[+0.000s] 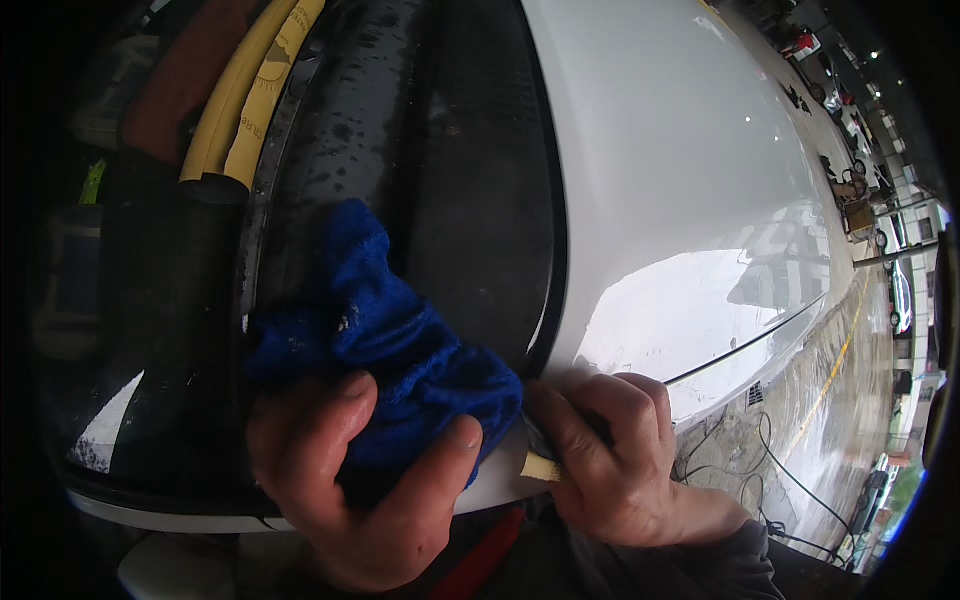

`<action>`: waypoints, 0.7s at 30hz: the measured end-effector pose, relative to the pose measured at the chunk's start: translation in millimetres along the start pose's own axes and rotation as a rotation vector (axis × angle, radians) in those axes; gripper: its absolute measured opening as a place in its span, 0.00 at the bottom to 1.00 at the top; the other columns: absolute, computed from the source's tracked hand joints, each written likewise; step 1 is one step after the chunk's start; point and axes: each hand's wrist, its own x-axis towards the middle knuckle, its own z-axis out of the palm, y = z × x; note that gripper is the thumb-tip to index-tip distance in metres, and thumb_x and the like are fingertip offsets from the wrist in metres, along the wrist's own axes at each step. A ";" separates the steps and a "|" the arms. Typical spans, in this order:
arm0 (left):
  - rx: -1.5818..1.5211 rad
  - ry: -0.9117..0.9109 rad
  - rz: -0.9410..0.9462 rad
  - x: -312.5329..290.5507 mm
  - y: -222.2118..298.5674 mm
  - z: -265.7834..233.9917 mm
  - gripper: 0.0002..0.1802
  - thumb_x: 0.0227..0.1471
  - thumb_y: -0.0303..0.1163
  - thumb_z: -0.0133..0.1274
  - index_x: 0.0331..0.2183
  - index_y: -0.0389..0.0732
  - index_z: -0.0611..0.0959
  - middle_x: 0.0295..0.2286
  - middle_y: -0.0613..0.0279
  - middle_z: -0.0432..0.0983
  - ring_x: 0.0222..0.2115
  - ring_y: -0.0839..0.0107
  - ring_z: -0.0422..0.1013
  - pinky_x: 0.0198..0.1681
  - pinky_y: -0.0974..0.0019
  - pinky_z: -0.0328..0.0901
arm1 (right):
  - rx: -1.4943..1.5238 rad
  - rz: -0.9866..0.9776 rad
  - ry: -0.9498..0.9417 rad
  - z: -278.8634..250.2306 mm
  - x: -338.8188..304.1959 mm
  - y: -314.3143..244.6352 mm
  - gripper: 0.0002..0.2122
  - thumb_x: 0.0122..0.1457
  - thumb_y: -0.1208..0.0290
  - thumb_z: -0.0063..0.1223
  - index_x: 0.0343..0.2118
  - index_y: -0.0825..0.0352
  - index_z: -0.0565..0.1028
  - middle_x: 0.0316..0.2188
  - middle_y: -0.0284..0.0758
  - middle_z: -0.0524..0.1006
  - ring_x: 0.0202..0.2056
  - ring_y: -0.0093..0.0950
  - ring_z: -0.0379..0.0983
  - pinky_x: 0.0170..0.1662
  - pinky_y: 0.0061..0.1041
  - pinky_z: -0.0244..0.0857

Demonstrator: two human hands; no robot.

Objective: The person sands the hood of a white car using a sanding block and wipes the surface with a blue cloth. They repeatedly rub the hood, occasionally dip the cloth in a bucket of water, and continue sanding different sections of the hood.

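Note:
My left hand is curled over a bunched blue microfibre cloth, with thumb and finger set on its near edge. The cloth lies on the dark, wet glass of a white car. My right hand is closed low on the white body panel, just right of the glass edge. From under its fingers pokes a small yellow paper strip, which looks like folded sandpaper. Most of that piece is hidden by the fingers.
Curled yellow printed sheets, like sandpaper, rest at the far left of the glass. A glossy white panel stretches to the right, with a seam near its lower edge. Black cables lie on the wet floor; parked cars stand beyond.

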 end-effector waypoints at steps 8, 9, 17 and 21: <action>-0.012 0.041 0.062 0.0 -4.2 7.0 0.19 0.57 0.35 0.62 0.51 0.50 0.86 0.59 0.39 0.66 0.58 0.40 0.66 0.59 0.41 0.66 | -0.047 -0.007 0.032 4.1 -3.1 -0.9 0.23 0.48 0.75 0.67 0.51 0.60 0.87 0.47 0.31 0.77 0.44 0.30 0.72 0.44 0.26 0.72; -0.016 0.067 0.068 0.9 -5.3 7.9 0.19 0.57 0.35 0.61 0.51 0.50 0.86 0.59 0.39 0.67 0.58 0.40 0.66 0.59 0.40 0.66 | -0.032 0.018 0.021 2.1 -5.7 -0.3 0.23 0.48 0.75 0.67 0.51 0.60 0.87 0.47 0.30 0.77 0.44 0.30 0.72 0.44 0.26 0.72; -0.004 -0.001 0.026 2.6 -0.4 -1.9 0.18 0.56 0.35 0.60 0.50 0.50 0.86 0.60 0.38 0.67 0.58 0.39 0.67 0.59 0.39 0.66 | -0.078 -0.009 0.034 1.3 -8.8 1.3 0.23 0.48 0.74 0.67 0.51 0.60 0.87 0.46 0.29 0.77 0.44 0.28 0.72 0.44 0.25 0.71; 0.018 -0.007 0.035 2.0 -0.9 -0.4 0.17 0.56 0.35 0.60 0.49 0.49 0.87 0.59 0.37 0.67 0.57 0.39 0.67 0.59 0.38 0.66 | -0.066 0.022 0.029 0.5 -14.8 -2.1 0.22 0.49 0.74 0.67 0.50 0.60 0.87 0.46 0.29 0.77 0.44 0.28 0.72 0.44 0.25 0.71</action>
